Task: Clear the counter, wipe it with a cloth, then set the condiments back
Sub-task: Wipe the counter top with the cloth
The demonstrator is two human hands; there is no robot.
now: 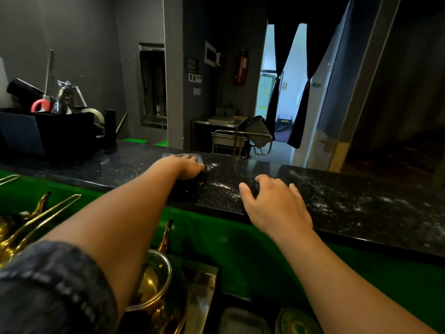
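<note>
A black speckled stone counter (337,201) runs across the view, marked with whitish smears. My left hand (186,167) reaches to the counter's far side, its fingers curled down over a dark, blurred object (186,189) that could be a cloth or a small box. Just beyond that hand lies a clear plastic piece (178,156). My right hand (272,201) rests near the counter's front edge with the thumb spread and the fingers loosely bent onto the stone. Nothing shows in its grasp.
A black bin (48,133) with tape rolls and tools stands on the counter at the left, beside a dark bottle (110,131). Below the counter's green front (240,249) are brass pots (154,280), tongs (36,220) and lidded containers (243,321).
</note>
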